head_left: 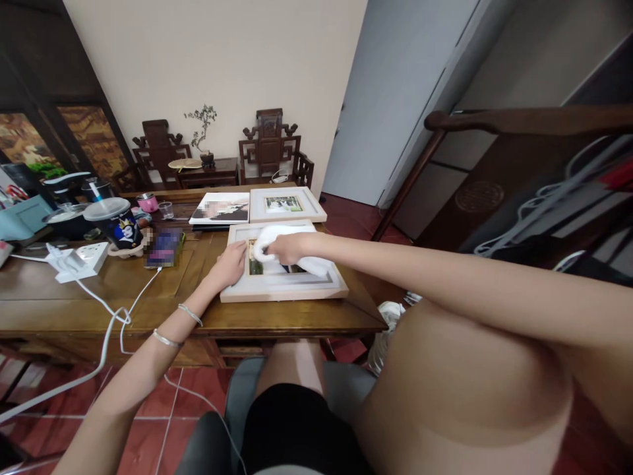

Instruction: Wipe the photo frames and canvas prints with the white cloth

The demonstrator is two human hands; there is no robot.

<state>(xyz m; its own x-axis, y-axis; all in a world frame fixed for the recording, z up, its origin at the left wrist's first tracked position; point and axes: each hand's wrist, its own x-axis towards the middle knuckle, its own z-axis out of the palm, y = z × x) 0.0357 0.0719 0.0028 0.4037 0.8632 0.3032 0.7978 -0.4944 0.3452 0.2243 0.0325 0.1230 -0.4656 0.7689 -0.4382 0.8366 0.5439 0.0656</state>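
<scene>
Right now the right hand has its fingers closed around a white cloth and presses it on the glass of a white picture frame. The left hand lies flat with its fingers spread open, touching the frame's left edge to hold it down. The frame lies flat on the wooden table, near the table's front edge. Just past the fingers sit two more framed pictures. To the left of the fingers are a phone and a white charger cable. I think a hard push could slide the frame off the edge, since it sits so close. A loose cloth end could also drag.
</scene>
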